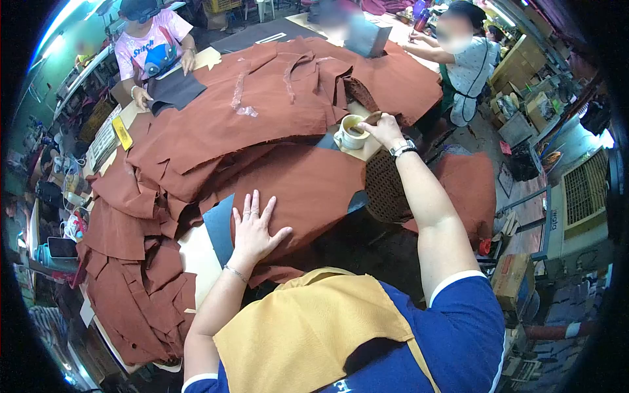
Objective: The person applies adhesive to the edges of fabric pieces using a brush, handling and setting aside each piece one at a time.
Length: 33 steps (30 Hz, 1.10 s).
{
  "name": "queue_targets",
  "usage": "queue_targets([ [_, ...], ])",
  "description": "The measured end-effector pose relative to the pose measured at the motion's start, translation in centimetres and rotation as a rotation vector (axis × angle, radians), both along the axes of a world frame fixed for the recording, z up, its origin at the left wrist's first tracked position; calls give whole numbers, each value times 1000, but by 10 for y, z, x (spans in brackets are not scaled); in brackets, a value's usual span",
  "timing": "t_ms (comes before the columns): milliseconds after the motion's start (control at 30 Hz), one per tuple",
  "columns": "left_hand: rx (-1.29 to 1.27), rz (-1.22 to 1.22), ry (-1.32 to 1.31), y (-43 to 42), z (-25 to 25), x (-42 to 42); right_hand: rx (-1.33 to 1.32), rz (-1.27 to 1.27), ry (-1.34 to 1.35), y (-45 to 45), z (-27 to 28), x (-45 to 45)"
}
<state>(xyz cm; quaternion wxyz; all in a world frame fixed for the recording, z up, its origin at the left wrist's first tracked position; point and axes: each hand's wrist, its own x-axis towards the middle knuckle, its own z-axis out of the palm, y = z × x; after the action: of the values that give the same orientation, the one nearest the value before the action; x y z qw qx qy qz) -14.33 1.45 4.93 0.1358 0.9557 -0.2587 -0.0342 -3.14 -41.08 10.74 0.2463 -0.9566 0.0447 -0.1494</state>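
My left hand [254, 229] lies spread and flat on a rust-brown sheet of material [301, 190], fingers apart. Under that sheet a blue-grey piece [219, 230] sticks out at the left, and another blue-grey corner [358, 200] shows at the right. My right hand [386, 131] is closed around a small brown tool [373, 118] at the rim of a white mug [346, 139]. The tool's lower end is hard to see, so I cannot tell its kind. Yellowish residue coats the mug's inside.
Large rust-brown sheets [249, 118] lie heaped across the table. A yellow object [122, 133] sits at the left edge. A brown perforated stool or chair [386, 187] stands below the mug. Two co-workers [147, 49] [468, 65] work at the far side, near a grey metal box [367, 36].
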Motion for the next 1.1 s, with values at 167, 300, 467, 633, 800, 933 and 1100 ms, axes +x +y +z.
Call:
queue_targets([
  [167,17,-63,10,8,5,6,356,-4,-78,-20,10,-5],
  [300,19,-87,0,9,5,12,264,33,-198,-7,36,-49],
  [467,28,-111,-26,8,1,18,-89,180,-253,10,16,-96],
  [633,40,-169,-34,-4,1,35,784,14,-221,41,37,-153],
  [800,43,-207,-23,-1,3,38,967,-116,-317,43,55,-207],
  [933,53,-201,-41,7,2,35,483,-171,-148,60,27,-220],
  [1100,26,-199,-57,6,-1,36,268,-6,-145,79,2,-212],
])
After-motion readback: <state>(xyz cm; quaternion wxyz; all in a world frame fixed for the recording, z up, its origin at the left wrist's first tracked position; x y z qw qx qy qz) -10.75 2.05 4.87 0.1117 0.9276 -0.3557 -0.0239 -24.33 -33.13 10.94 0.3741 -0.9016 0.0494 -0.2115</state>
